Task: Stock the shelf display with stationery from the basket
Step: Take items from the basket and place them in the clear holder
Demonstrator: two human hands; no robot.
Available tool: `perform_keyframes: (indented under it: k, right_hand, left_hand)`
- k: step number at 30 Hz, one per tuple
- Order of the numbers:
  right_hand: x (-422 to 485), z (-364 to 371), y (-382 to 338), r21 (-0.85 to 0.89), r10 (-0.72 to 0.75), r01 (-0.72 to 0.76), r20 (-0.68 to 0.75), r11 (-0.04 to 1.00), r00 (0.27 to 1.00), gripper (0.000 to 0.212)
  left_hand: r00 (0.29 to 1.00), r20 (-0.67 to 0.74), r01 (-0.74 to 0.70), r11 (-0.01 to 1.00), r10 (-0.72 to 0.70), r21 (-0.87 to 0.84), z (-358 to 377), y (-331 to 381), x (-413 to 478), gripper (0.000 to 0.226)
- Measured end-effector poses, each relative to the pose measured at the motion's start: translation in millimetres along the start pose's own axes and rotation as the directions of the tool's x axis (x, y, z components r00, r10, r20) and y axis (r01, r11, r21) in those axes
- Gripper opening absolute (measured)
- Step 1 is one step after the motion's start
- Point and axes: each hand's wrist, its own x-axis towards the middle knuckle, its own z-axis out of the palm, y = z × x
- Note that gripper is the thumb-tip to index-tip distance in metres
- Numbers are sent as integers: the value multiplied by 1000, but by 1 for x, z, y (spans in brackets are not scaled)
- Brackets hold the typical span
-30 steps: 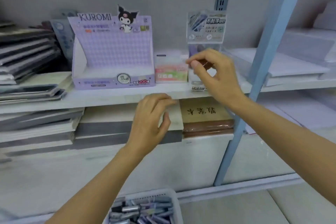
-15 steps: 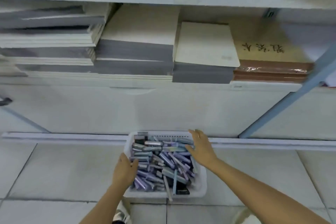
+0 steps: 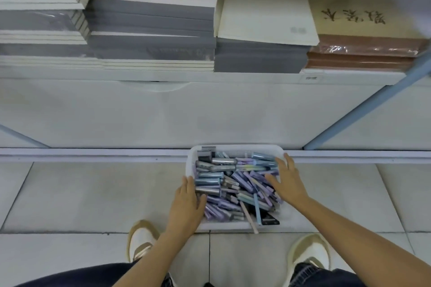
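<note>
A white plastic basket (image 3: 235,147) stands on the tiled floor in front of the shelf's base. It is filled with several purple, blue and grey pens and markers (image 3: 233,184) lying in a heap. My left hand (image 3: 186,202) lies over the basket's left rim, its fingers reaching onto the pens. My right hand (image 3: 288,184) rests with spread fingers on the pens at the right side. Neither hand plainly holds an item. The purple display box is out of view.
Above the basket, the low shelf carries stacks of grey and white notebooks (image 3: 151,18) and brown wrapped notebooks (image 3: 363,53). A blue upright post (image 3: 363,109) slants at the right. My shoes (image 3: 141,240) stand just behind the basket.
A second ago my hands were up at the shelf by the display boxes. The view has dropped to the floor, and both hands have come down onto the basket of pens.
</note>
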Motion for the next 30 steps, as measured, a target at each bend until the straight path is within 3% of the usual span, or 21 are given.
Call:
perform_keyframes:
  k: [3,5,7,10,14,18,22,25,28,30]
  right_hand:
    - [2,-7,-1,-109,31,-41,-93,993,995,70]
    - [2,-7,-19,-18,-125,124,-136,992,983,66]
    - [3,0,-44,109,-342,345,-48,932,938,61]
    - [8,27,-74,-71,-510,525,154,848,846,63]
    - [23,48,-86,-164,-385,410,166,897,908,61]
    - [26,51,-81,-180,-387,423,202,888,900,56]
    - [22,46,-79,-20,-371,387,242,922,896,48]
    - [21,33,-83,165,-356,336,109,927,928,27]
    - [16,17,-92,234,-397,376,52,897,916,25]
    - [7,13,-102,272,-472,433,97,859,876,33]
  left_hand:
    - [997,-8,-80,996,80,24,-1,-4,-1,61]
    - [989,-46,-137,990,139,41,-6,-11,0,53]
    - [985,-44,-164,986,166,41,-11,-18,2,50]
    - [986,-56,-158,987,158,16,-15,-23,5,46]
    - [988,-118,-112,992,104,-56,-15,-23,9,41]
    - [992,-103,-81,994,73,-75,-10,-23,14,41]
    - [990,-136,-50,992,34,-119,-8,-17,21,40]
    - [976,-213,-77,982,39,-175,-12,-7,25,28]
    - [989,-141,-29,905,-35,-424,-18,19,25,17]
    - [996,52,86,727,-69,-681,-20,42,25,28]
